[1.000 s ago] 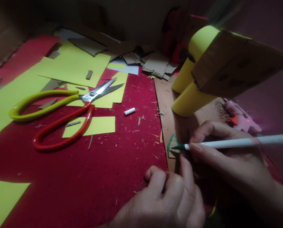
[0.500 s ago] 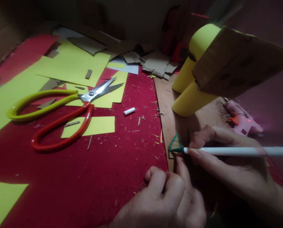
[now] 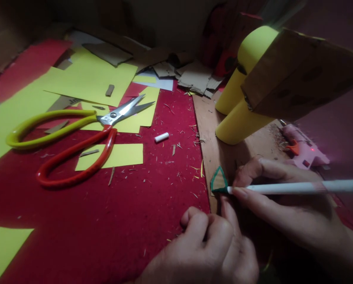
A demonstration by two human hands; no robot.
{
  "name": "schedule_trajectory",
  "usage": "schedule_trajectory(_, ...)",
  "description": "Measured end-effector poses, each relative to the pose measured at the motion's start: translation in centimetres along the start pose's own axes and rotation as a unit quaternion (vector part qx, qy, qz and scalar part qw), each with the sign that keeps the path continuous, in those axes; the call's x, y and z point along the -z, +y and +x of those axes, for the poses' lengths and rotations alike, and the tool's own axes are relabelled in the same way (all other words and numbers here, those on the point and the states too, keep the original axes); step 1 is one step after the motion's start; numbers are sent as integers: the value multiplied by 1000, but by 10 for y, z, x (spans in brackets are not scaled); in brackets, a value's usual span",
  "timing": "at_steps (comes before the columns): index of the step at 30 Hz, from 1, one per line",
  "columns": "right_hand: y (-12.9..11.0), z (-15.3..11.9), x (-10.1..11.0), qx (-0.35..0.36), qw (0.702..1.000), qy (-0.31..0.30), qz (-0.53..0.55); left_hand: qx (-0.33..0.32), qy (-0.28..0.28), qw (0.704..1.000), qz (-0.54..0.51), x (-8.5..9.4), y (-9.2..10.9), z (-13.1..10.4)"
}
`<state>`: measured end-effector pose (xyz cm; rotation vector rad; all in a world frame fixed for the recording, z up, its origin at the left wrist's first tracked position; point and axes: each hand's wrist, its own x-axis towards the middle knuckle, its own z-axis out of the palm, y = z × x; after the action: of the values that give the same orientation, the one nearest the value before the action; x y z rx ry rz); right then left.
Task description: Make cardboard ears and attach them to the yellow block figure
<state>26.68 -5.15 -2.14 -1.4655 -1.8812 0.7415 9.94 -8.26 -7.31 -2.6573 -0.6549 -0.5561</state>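
Observation:
A green felt-tip marker with a white barrel [image 3: 294,187] is pinched between the thumb and fingers of my right hand [image 3: 285,197]. Its dark green tip rests at the lower edge of a small pointed cardboard piece [image 3: 219,182], whose sides bear a green outline. Just below, my left hand [image 3: 211,244] is curled, with one fingertip pressed against the piece's bottom edge. That piece lies on a wooden board [image 3: 207,130]. Left of it, a small white marker cap [image 3: 161,137] lies on the red cloth [image 3: 105,221].
Scissors with yellow and red handles [image 3: 107,122] lie half open among yellow paper sheets [image 3: 102,75]. Cardboard scraps [image 3: 194,77] are heaped at the back. On the board stand yellow paper tubes [image 3: 238,122] under a cardboard panel [image 3: 300,75]. A pink glue gun [image 3: 305,148] lies behind my right hand.
The green outline has grown down the right side and along the bottom of the cardboard piece. The marker and my right hand have shifted slightly; my left hand stays nearly still.

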Motion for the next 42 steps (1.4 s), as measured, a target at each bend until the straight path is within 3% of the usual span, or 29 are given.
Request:
schedule_trajectory(7, 4, -2, 0, -25, 998, -6, 65, 4, 0, 1000, -5, 0, 0, 2)
schedule_trajectory(11, 1, -3, 0, -95, 985, 46, 137, -6, -30, 999, 10, 3, -3, 1)
schedule_trajectory(17, 0, -4, 2, -130, 970, 98, 182, -23, 37, 999, 4, 0, -3, -3)
schedule_trajectory(20, 4, -4, 4, -143, 960, 129, 206, 16, 78, 996, -31, 1, -13, 1)
schedule_trajectory(21, 5, -4, 5, -144, 957, 132, 216, 57, 85, 993, -60, 3, -20, 4)
schedule_trajectory(22, 6, -5, 6, -143, 954, 131, 229, 70, 88, 988, -105, 4, -28, 6)
schedule_trajectory(26, 6, -8, 6, -135, 949, 102, 266, 158, -2, 947, -279, 8, -66, 16)
schedule_trajectory(29, 5, -9, 6, -115, 960, 78, 242, 166, -45, 931, -322, 6, -83, 20)
schedule_trajectory(33, 6, -9, 5, -66, 978, 39, 194, 129, -61, 928, -345, 1, -87, 21)
schedule_trajectory(38, 8, -9, 5, -73, 983, -27, 169, 119, -73, 931, -338, -5, -89, 22)
schedule_trajectory(42, 5, -8, 5, -70, 987, -42, 140, 108, -81, 921, -364, -6, -93, 23)
